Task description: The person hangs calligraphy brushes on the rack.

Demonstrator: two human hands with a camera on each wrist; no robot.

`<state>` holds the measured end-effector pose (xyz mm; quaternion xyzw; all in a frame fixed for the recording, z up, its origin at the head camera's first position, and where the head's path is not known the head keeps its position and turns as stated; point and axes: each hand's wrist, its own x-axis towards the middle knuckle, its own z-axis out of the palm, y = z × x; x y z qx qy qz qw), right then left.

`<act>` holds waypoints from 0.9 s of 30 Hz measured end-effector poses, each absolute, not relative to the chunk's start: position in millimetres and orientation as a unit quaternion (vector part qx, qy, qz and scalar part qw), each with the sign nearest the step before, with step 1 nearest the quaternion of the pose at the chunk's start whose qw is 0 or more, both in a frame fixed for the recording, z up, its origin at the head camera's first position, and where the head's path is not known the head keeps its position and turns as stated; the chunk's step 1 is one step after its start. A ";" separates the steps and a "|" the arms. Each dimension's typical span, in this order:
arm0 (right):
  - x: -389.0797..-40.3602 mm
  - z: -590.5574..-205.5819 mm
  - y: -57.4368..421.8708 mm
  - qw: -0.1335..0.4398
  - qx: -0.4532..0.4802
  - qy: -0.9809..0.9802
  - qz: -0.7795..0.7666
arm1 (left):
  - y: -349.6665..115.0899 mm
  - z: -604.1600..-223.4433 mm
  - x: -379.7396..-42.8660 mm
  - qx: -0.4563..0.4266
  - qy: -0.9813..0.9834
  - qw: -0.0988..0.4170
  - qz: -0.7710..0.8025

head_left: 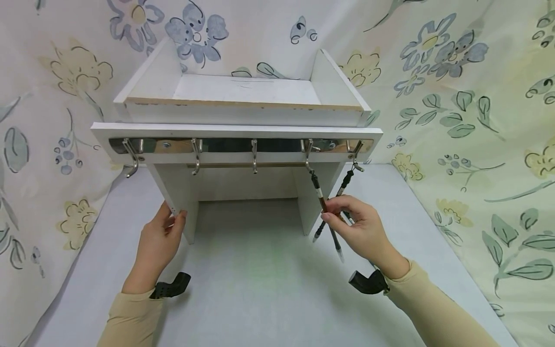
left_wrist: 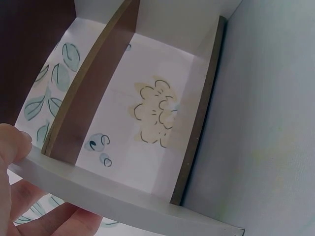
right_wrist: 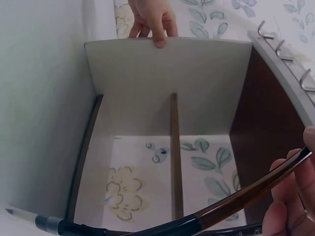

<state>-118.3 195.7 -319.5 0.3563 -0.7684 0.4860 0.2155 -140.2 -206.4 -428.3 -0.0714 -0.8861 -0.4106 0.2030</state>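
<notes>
My right hand (head_left: pixel 362 226) pinches a brown-handled calligraphy brush (head_left: pixel 322 196) between thumb and fingertips. The brush slants below the fourth hook (head_left: pixel 308 154) of a metal hook rail, its top right at the hook and its pale bristles pointing down. Behind it a second, dark brush (head_left: pixel 346 180) hangs from the rightmost hook (head_left: pixel 357 155) and crosses it in the head view. With thumb and fingers on either side, my left hand (head_left: pixel 153 246) grips the front edge of the left side panel (head_left: pixel 171 193) of a white shelf unit.
Three more hooks, among them the leftmost hook (head_left: pixel 130 156), carry nothing. An open-topped tray section (head_left: pixel 243 110) forms the unit's top. Inside, brown-edged crossbars (right_wrist: pixel 175 147) run between the side panels. Floral cloth (head_left: pixel 459 96) hangs behind and beside the white table (head_left: pixel 260 299).
</notes>
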 end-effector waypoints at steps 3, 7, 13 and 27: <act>-118.5 -319.5 195.4 0.217 0.356 -0.766 0.490 | -206.2 -427.9 -139.8 -0.072 -0.885 0.204 -0.412; -118.5 -318.4 194.3 0.218 0.355 -0.760 0.499 | -206.1 -427.6 -139.5 -0.073 -0.885 0.205 -0.411; -117.2 -318.9 193.9 0.215 0.348 -0.759 0.506 | -206.1 -426.7 -139.3 -0.073 -0.886 0.203 -0.410; -120.2 -333.8 191.3 0.192 0.329 -0.773 0.507 | -206.1 -427.1 -138.6 -0.076 -0.886 0.202 -0.410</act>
